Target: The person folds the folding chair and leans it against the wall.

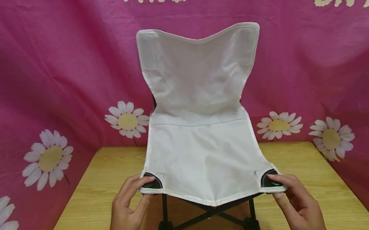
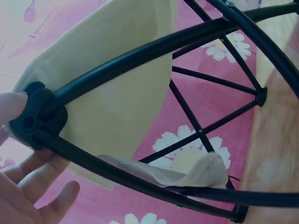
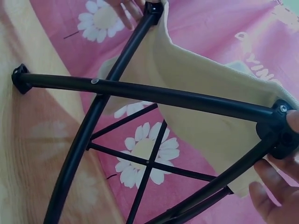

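A small folding chair point(image 1: 205, 150) with a white fabric seat and back stands unfolded, facing me. At the seat's front left corner, my left hand point(image 1: 125, 213) pinches the black corner patch, fingers on top and thumb beneath. My right hand point(image 1: 300, 204) grips the front right corner the same way. From below, the left wrist view shows a black plastic joint point(image 2: 35, 116) between my left thumb and fingers, with dark tubes running from it. A matching joint point(image 3: 278, 130) sits in my right hand in the right wrist view.
The chair's crossed legs point(image 1: 199, 220) end in black feet on a wooden tabletop point(image 1: 89, 207). Pink cloth point(image 1: 74, 66) with daisies and lettering hangs close behind the chair and along both sides of the table.
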Action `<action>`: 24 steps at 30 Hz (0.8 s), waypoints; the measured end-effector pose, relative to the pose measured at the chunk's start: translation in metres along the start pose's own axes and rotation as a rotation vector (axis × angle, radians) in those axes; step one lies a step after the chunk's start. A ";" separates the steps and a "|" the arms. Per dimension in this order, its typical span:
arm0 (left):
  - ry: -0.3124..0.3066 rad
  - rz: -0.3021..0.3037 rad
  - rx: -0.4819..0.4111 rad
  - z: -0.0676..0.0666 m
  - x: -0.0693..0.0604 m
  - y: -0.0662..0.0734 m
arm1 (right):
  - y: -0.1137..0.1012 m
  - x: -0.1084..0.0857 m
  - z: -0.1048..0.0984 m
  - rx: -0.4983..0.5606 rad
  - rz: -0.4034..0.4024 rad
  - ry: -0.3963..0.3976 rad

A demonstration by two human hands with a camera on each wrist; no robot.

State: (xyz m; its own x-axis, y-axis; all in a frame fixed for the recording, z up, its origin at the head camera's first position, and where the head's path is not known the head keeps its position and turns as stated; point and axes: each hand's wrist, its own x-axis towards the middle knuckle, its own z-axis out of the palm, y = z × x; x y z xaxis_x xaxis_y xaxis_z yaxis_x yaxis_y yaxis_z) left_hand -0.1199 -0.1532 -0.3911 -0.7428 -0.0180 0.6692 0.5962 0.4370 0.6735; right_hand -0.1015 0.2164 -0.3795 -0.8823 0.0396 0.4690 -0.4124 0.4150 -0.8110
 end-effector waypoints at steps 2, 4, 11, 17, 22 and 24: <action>0.006 -0.038 0.003 0.000 0.000 0.001 | 0.000 0.000 0.001 0.070 0.032 0.031; 0.016 -0.067 0.010 0.000 -0.001 0.002 | 0.001 0.001 0.002 0.126 0.035 0.066; 0.025 0.030 -0.046 -0.001 0.001 0.003 | 0.013 0.005 -0.003 0.096 -0.192 0.064; 0.007 0.135 -0.159 -0.004 0.008 0.016 | 0.013 0.011 -0.012 0.086 -0.340 -0.025; -0.014 0.159 -0.213 -0.004 0.012 0.022 | 0.002 0.011 -0.014 0.102 -0.347 -0.036; -0.018 0.170 -0.236 -0.003 0.013 0.021 | 0.001 0.011 -0.014 0.097 -0.341 -0.036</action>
State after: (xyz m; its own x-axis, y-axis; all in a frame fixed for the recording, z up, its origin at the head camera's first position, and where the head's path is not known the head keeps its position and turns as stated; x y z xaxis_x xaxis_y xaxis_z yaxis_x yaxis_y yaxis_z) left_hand -0.1161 -0.1467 -0.3675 -0.6301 0.0548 0.7746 0.7656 0.2108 0.6078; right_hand -0.1082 0.2303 -0.3703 -0.6966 -0.1191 0.7075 -0.7029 0.3106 -0.6399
